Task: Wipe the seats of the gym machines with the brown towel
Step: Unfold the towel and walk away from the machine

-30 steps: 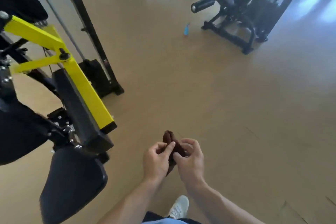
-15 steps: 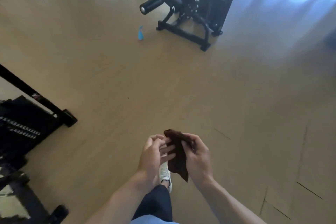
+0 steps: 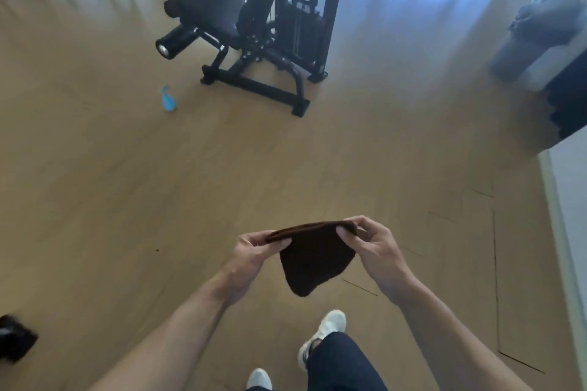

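The brown towel (image 3: 313, 259) is hanging folded, its top edge stretched flat and its lower part drooping to a rounded point above the floor (image 3: 158, 184). The left hand (image 3: 254, 252) and right hand (image 3: 370, 243) are each pinching an upper corner, held apart at equal height.

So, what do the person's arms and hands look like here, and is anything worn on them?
Both forearms are bare up to the bottom edge of the picture: no sleeves show. The left hand and the right hand wear no gloves, and no watch, ring or band can be seen on the wrists or fingers. The picture is somewhat blurred, so small details may be missed.
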Tool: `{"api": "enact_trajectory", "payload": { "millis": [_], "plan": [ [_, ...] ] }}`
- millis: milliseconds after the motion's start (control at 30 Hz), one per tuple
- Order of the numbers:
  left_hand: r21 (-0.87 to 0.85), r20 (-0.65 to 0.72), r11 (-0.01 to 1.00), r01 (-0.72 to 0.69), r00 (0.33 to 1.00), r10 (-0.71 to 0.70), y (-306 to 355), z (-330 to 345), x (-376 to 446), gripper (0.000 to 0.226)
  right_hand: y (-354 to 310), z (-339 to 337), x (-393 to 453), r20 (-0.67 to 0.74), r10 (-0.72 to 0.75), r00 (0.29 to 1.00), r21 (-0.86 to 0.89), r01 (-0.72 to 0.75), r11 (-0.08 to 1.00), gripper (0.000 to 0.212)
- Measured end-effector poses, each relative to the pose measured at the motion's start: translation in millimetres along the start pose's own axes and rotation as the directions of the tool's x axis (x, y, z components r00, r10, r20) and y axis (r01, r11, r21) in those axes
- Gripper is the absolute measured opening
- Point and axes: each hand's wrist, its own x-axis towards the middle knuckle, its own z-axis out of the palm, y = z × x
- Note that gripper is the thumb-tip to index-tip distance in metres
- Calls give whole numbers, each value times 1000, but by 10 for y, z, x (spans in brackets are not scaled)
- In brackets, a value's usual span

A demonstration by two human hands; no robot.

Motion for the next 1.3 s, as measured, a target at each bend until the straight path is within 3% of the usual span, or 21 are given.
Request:
{"api": "enact_trajectory", "payload": {
  "millis": [133, 200, 333, 433, 567, 667, 733, 800, 900, 933, 1033, 1167, 1300],
  "plan": [
    [153, -173, 986, -63, 981, 89, 554, 458, 1070, 14, -82, -216, 1078, -340, 27, 940, -64, -52, 997, 16],
    [208, -276, 975, -73, 952, 130, 763, 716, 1634, 8, -124, -241, 1590, -426, 41, 904, -59, -73, 996, 18],
    [128, -399, 990, -62, 911, 108, 1189, 1176, 2552, 7, -371, -290, 2495, -258, 96, 961, 71, -80, 994, 22],
    [168, -419, 983, -69, 898, 135, 1503, 1312, 3073, 21, -765, -449, 3146, -147, 139, 979, 168, -114, 979, 23],
    [-24, -331, 997, -71, 942, 59, 1880, 1220, 3776, 40, -1170, -660, 3973, -4, 151, 989, 136, -149, 980, 38],
    [-134, -246, 990, -47, 969, 13, 2142, 1024, 4346, 46, -1277, -745, 4665, 1, 147, 989, 45, -147, 988, 25],
    [-57, -309, 998, -23, 951, 4, 2233, 829, 4779, 43, -1375, -774, 5160, 11, 158, 987, 42, -159, 986, 12],
    [157, -379, 987, 30, 925, 32, 2276, 522, 5311, 48, -1606, -785, 5720, 86, 167, 982, 20, -169, 985, 9],
    [236, -128, 966, 110, 988, -82, 2517, 141, 6037, 81, -2113, -814, 6521, 307, 130, 943, 32, -146, 989, 11],
    [233, -13, 965, 124, 992, -124, 2677, 74, 6267, 81, -2303, -841, 6782, 370, 113, 922, 44, -139, 989, 12],
    [264, 186, 954, 145, 962, -198, 3277, -12, 6989, 47, -2865, -962, 7595, 408, 75, 910, 151, -149, 977, 20],
    [197, 226, 942, 270, 923, -312, 3762, -89, 7863, 50, -3369, -1182, 8713, 306, 11, 952, 473, -162, 866, 34],
    [83, 203, 935, 344, 913, -354, 3828, -180, 8665, 53, -3579, -1405, 10015, 225, 43, 973, 559, -165, 813, 41]
  ]
}}
